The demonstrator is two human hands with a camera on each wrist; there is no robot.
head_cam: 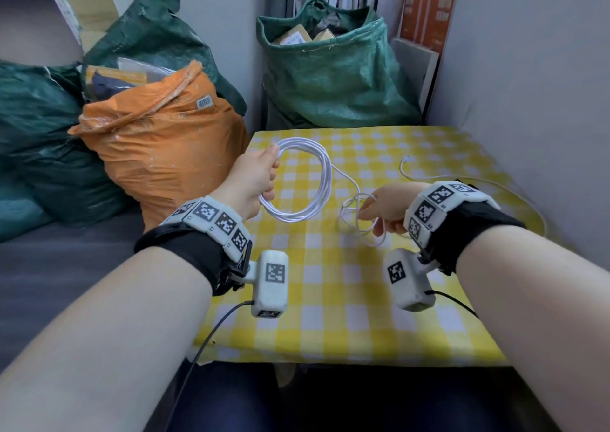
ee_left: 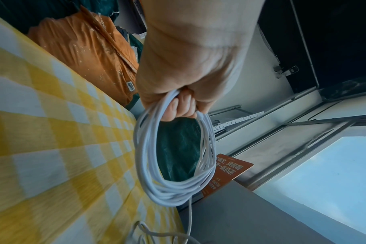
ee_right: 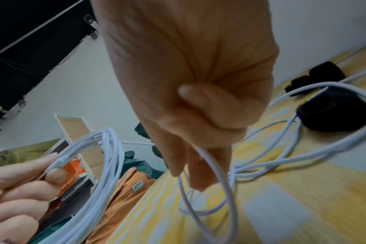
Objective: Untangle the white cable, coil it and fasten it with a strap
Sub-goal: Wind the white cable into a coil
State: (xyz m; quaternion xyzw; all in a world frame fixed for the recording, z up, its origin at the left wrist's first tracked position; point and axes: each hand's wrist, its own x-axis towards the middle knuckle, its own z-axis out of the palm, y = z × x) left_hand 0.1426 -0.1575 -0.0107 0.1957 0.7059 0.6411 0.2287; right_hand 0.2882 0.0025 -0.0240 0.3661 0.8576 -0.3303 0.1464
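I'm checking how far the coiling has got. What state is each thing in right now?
white cable: partly coiled, the rest loose on the table.
coil: several loops, gripped by the left hand, no strap on it.
loose loops: tangled, pinched by the right hand.
cable end: free, lying on the tablecloth.
black strap: lying on the table, unused.

Soft, even daylight is seen in the head view, with faint shadows cast under the forearms. Straight lines are bent toward the edges by wide-angle distortion. Both wrist views are dimmer; the lower left and lower right are smeared by blur.
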